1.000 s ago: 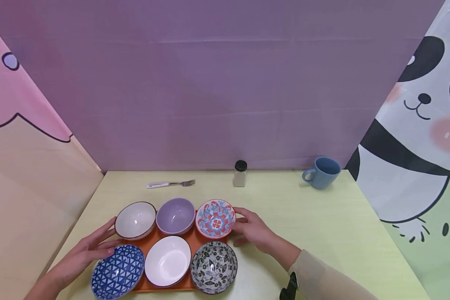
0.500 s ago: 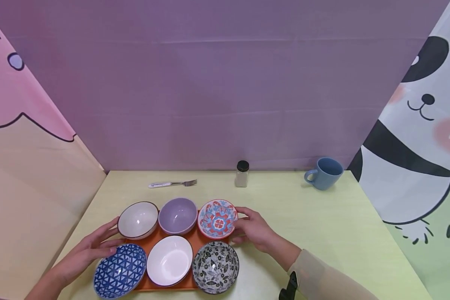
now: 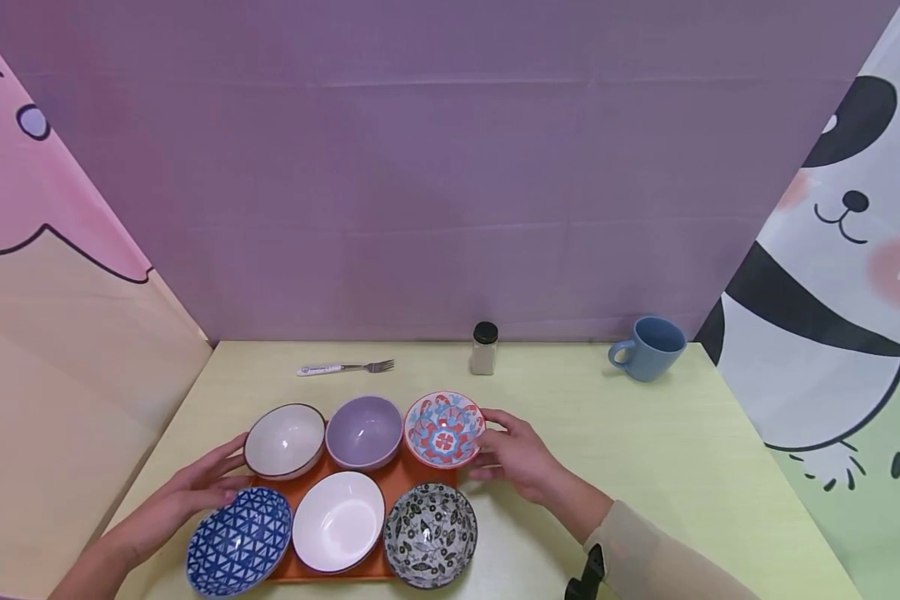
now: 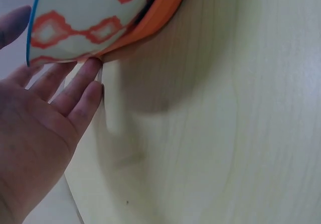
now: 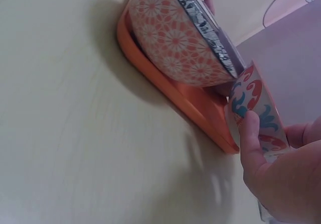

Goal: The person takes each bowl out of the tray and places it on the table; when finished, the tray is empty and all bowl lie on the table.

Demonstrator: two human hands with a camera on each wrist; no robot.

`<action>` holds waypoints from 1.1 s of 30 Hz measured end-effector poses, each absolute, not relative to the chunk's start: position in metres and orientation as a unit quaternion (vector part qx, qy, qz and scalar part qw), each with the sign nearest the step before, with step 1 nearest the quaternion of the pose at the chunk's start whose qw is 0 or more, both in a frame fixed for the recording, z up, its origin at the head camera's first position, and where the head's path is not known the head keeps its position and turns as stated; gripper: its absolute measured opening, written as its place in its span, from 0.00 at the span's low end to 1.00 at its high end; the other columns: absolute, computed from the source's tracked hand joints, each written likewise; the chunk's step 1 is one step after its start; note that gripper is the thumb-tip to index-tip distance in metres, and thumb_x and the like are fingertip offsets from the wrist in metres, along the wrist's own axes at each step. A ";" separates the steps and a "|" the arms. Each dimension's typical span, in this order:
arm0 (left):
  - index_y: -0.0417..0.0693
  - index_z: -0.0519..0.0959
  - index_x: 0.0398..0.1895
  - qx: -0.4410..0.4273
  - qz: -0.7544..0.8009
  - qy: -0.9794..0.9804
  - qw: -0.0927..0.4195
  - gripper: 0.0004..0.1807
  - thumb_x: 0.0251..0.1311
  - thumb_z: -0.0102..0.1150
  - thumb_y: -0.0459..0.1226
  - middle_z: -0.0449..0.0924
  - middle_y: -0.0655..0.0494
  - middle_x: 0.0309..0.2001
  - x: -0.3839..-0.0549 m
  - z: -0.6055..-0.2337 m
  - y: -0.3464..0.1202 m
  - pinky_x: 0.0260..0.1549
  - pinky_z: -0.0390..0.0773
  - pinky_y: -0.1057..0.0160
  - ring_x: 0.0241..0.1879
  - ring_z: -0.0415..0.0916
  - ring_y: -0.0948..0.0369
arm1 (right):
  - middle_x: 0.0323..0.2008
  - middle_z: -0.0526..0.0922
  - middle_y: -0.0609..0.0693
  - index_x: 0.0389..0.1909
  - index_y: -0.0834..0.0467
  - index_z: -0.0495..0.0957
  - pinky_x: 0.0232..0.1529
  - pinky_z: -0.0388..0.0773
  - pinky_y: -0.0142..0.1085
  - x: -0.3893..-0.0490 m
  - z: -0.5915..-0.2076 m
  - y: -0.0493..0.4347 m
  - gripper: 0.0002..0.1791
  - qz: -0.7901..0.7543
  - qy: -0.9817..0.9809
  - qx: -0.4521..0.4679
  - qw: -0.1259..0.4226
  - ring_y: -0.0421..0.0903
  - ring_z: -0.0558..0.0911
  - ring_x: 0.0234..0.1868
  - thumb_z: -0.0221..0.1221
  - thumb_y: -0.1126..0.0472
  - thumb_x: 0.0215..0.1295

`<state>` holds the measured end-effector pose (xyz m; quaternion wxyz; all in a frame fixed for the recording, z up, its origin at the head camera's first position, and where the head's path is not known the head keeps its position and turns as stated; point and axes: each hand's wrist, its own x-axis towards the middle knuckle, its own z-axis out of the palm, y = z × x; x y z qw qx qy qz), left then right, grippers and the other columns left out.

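Several bowls sit in two rows on an orange tray (image 3: 307, 570). My right hand (image 3: 523, 457) grips the red-and-blue floral bowl (image 3: 445, 429) at the back right; its thumb (image 5: 251, 133) presses the outer wall, and the bowl tilts at the tray's edge. Beside it are a purple bowl (image 3: 364, 432) and a white brown-rimmed bowl (image 3: 285, 441). My left hand (image 3: 187, 500) rests its extended fingers against the white bowl, its thumb over the rim of the blue triangle-patterned bowl (image 3: 238, 542). In the left wrist view, the fingers (image 4: 80, 91) lie beside that bowl's orange-patterned outside.
A white bowl (image 3: 338, 522) and a black floral bowl (image 3: 431, 535) stand in the front row. Behind the tray lie a fork (image 3: 345, 367) and a black-capped jar (image 3: 484, 350). A blue mug (image 3: 648, 348) stands at the table's back right corner.
The floral bowl in my right hand has shifted right and slightly back. The purple and brown-rimmed bowls have slid slightly right, my left hand moving with them. The front bowls stay put.
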<state>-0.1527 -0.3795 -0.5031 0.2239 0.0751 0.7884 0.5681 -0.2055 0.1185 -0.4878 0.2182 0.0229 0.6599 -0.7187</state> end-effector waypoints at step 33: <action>0.46 0.49 0.83 0.065 0.492 0.831 0.253 0.40 0.73 0.51 0.45 0.42 0.29 0.79 -0.153 -0.484 -0.354 0.54 0.76 0.29 0.70 0.56 0.28 | 0.43 0.86 0.62 0.73 0.56 0.67 0.42 0.89 0.44 -0.209 -0.490 0.190 0.29 -0.715 0.673 0.111 0.154 0.55 0.89 0.40 0.56 0.65 0.72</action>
